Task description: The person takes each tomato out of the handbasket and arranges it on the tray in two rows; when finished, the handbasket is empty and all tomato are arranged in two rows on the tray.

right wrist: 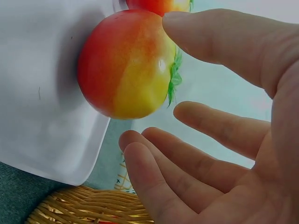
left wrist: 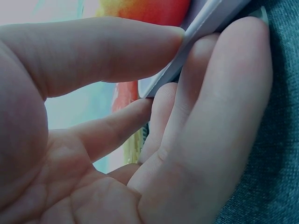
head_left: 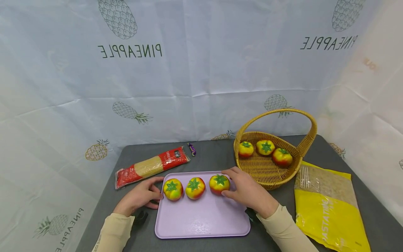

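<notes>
Three red-and-yellow tomatoes with green leafy tops lie in a row on a light purple tray (head_left: 201, 217): a left one (head_left: 172, 189), a middle one (head_left: 195, 188) and a right one (head_left: 219, 184). At the tray's left edge, my left hand (head_left: 141, 195) pinches the rim (left wrist: 198, 35), thumb above and fingers along the outer side. My right hand (head_left: 247, 189) spreads around the right tomato (right wrist: 128, 65). In the right wrist view its thumb (right wrist: 210, 35) overlaps the tomato's edge, while the other fingers stand apart from it; whether the thumb touches is unclear.
Behind the tray at right stands a wicker basket (head_left: 258, 171) with a tall handle and three more tomatoes. A yellow bag (head_left: 330, 213) lies at the right. A red noodle packet (head_left: 152, 167) and a small purple-wrapped candy (head_left: 191, 149) lie behind on the dark table (head_left: 207, 157).
</notes>
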Tool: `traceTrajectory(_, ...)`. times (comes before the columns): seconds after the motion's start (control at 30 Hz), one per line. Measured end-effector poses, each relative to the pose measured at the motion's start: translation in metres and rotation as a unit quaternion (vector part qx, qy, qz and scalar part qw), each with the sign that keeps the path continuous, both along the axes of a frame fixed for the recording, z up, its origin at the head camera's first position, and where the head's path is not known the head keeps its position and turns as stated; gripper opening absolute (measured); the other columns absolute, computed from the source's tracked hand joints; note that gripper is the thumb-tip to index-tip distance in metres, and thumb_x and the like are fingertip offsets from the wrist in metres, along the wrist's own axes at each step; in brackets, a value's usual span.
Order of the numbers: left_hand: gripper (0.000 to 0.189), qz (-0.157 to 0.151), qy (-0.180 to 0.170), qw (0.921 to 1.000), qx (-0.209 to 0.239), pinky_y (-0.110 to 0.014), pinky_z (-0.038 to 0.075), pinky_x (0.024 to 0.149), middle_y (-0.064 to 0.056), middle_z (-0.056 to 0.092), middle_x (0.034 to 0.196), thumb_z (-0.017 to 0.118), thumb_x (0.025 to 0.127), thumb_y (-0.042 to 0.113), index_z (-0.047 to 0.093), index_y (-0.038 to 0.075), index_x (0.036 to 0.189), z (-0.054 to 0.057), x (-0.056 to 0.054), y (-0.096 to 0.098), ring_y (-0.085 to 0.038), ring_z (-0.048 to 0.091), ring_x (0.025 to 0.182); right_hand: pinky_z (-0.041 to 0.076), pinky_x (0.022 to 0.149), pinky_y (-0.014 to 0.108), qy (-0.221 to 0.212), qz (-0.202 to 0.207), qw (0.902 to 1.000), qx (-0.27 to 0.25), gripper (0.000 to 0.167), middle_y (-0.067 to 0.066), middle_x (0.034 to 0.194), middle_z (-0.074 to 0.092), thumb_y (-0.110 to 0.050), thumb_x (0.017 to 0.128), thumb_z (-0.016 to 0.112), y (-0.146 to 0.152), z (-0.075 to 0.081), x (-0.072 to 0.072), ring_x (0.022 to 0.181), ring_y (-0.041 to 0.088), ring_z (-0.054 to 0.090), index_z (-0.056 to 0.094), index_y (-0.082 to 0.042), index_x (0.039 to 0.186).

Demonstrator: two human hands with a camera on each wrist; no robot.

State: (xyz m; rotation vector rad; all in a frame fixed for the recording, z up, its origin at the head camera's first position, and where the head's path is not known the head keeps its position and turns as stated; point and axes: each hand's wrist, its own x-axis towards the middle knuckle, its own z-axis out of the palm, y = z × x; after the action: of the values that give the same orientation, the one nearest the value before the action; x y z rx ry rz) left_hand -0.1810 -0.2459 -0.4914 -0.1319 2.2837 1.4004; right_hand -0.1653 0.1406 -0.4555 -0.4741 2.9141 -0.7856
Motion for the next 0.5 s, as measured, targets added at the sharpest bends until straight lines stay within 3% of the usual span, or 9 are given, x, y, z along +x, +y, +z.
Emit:
traceTrajectory(0.17, 0.072, -0.005, -0.001, 1.0000, -0.001, -0.043, 0.070, 0.072, -0.016, 0.063, 0.105, 0.078, 0.093, 0.007, 0.049, 0.009, 0.159, 0.001, -0.003, 0.004, -0.026, 0.069, 0.088, 0.062, 0.106, 0.051, 0.003, -0.004, 1.0000, 0.002, 0.064, 0.008, 0.135, 0.069, -0.029, 0.085, 0.093, 0.004, 0.005, 0.003, 0.117, 0.024, 0.069, 0.069, -0.015, 0.142)
traceTrajectory(0.37, 0.072, -0.006, 0.000, 0.9999, -0.010, -0.043, 0.070, 0.072, -0.016, 0.063, 0.104, 0.078, 0.093, 0.008, 0.049, 0.009, 0.159, 0.003, -0.002, 0.005, -0.026, 0.068, 0.088, 0.065, 0.093, 0.044, 0.037, 0.019, 0.9990, -0.015, 0.059, 0.007, 0.129, 0.071, -0.027, 0.087, 0.091, 0.016, 0.018, 0.007, 0.110, 0.025, 0.070, 0.070, -0.012, 0.140)
traceTrajectory(0.5, 0.072, -0.002, -0.003, 0.9999, -0.015, -0.043, 0.070, 0.073, -0.016, 0.064, 0.104, 0.078, 0.094, 0.008, 0.048, 0.009, 0.160, 0.003, 0.000, 0.002, -0.026, 0.069, 0.087, 0.065, 0.095, 0.046, 0.072, 0.020, 0.9971, -0.007, 0.059, 0.007, 0.131, 0.072, -0.030, 0.089, 0.090, 0.036, 0.031, 0.007, 0.110, 0.026, 0.071, 0.069, -0.012, 0.141)
